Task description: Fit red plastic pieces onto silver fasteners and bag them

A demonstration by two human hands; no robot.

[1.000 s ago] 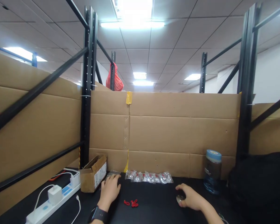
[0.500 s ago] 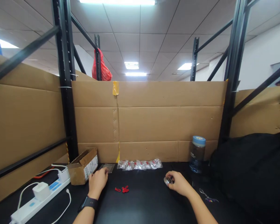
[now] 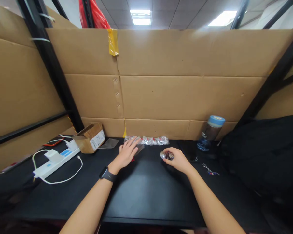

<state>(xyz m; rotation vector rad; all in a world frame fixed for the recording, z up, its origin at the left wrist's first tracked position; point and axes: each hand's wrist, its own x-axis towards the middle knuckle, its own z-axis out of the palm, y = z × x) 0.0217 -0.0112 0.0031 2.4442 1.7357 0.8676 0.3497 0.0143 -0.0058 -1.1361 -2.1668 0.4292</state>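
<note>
My left hand (image 3: 128, 151) is over the middle-left of the table, its fingers stretched forward and a little apart. A clear plastic bag (image 3: 140, 149) sticks out between its thumb and fingers. Red cord loops (image 3: 133, 160) lie mostly hidden beneath this hand. My right hand (image 3: 177, 159) grips a small round shiny metal piece (image 3: 164, 155) between thumb and fingers, close above the table; its exact kind cannot be made out. Beyond both hands runs a row of bagged round shiny pieces (image 3: 156, 140), the left end partly behind my left fingers.
A flat clear bag (image 3: 109, 143) lies beside an open cardboard box (image 3: 92, 138). A white power strip (image 3: 56, 164) with cables is at left. On the right are a blue-lidded bottle (image 3: 210, 133), a dark phone (image 3: 189, 150), a small strap (image 3: 211, 170) and a black bag (image 3: 266, 156).
My left hand has moved right from the flat bags by the box, with a clear plastic bag at its fingers. My right hand still holds the round metal piece. The view has tilted down.
</note>
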